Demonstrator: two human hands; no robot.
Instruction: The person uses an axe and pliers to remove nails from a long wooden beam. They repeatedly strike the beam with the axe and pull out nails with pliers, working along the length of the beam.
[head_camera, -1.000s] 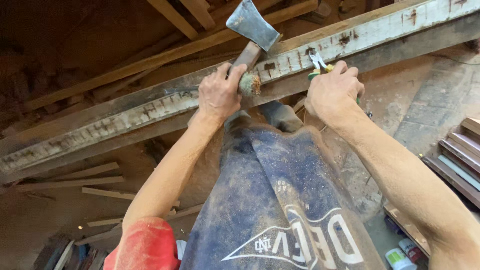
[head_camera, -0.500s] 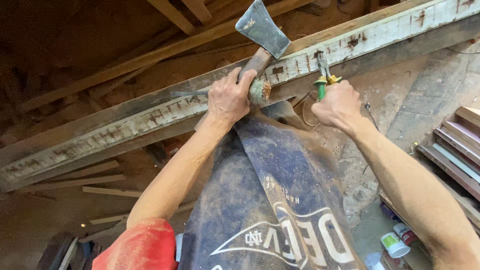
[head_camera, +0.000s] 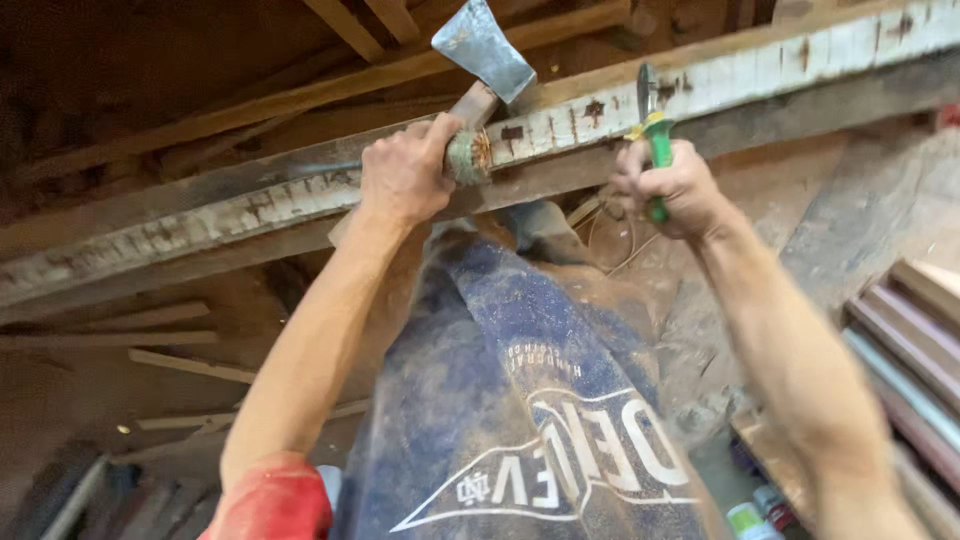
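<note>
L hand (head_camera: 402, 177): fist closed round wooden handle of hatchet (head_camera: 482, 50), grip just below the head; frayed wrap at the handle sits against the thumb side.
Hatchet: steel head up, tilted right, over the top edge of the beam (head_camera: 250, 215).
R hand (head_camera: 672, 186): closed round green-handled pliers (head_camera: 652, 130), yellow collar above fingers; metal nose points up, tip at the beam's white face.
Beam: long, weathered, white paint w/ rusty marks, runs diag. low left to high right, in front of both hands.
Apron (head_camera: 540, 400): dusty blue, white print, below the arms.
Sleeve (head_camera: 270, 500): red, L arm.
Floor (head_camera: 90, 400): sawdust, loose wood strips.
Right edge: stacked boards (head_camera: 910, 330).
</note>
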